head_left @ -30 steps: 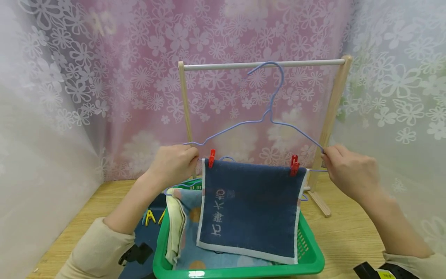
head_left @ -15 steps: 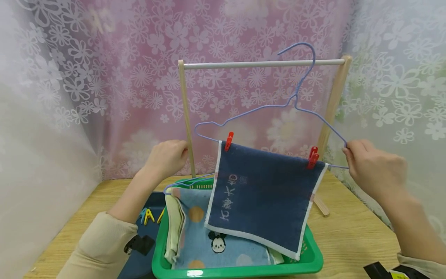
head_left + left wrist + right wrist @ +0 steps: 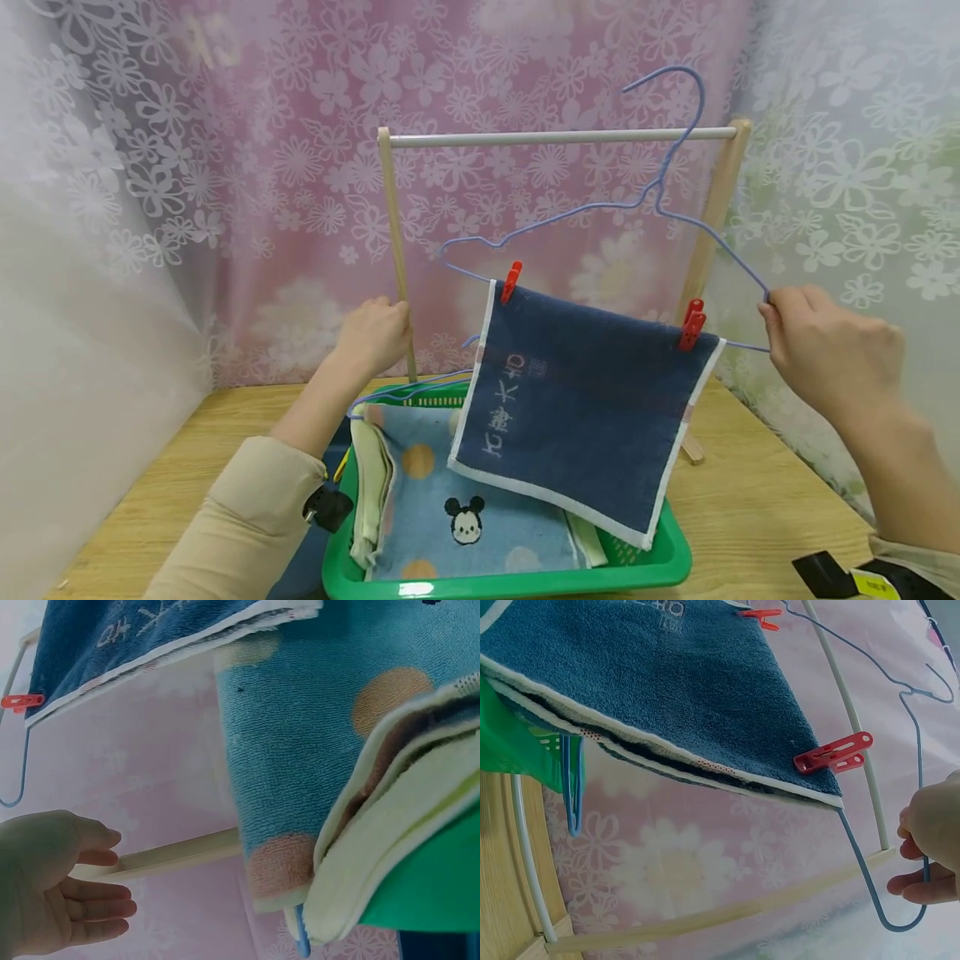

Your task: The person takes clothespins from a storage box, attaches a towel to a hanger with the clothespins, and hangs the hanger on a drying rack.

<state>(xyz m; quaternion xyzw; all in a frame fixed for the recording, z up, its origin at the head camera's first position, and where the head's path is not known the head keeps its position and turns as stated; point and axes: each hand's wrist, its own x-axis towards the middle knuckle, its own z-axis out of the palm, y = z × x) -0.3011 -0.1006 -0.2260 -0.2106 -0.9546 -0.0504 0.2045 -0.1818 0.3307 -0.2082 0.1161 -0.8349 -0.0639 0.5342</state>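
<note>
My right hand (image 3: 840, 354) grips the right end of a blue wire hanger (image 3: 585, 207), seen also in the right wrist view with fingers curled round the wire. Over the hanger's bottom bar hangs a dark blue towel (image 3: 585, 408) with white edging, tilted down to the right. A red clothespin (image 3: 512, 282) pinches its left top corner and another red clothespin (image 3: 692, 325) its right. The hook points up, in front of the rack's bar. My left hand (image 3: 67, 889) is off the hanger, fingers loosely bent with nothing in them, near the rack's left post in the head view.
A wooden drying rack (image 3: 562, 137) with a pale bar stands behind. Below the towel is a green basket (image 3: 678, 554) with a light blue mouse-face towel (image 3: 435, 500), a folded cream towel (image 3: 367, 492) and more blue hangers (image 3: 405, 390). A dark mat lies at its left.
My left hand has let go of the hanger's left end. My right hand has carried the hanger and towel up and to the right, and they tilt more.
</note>
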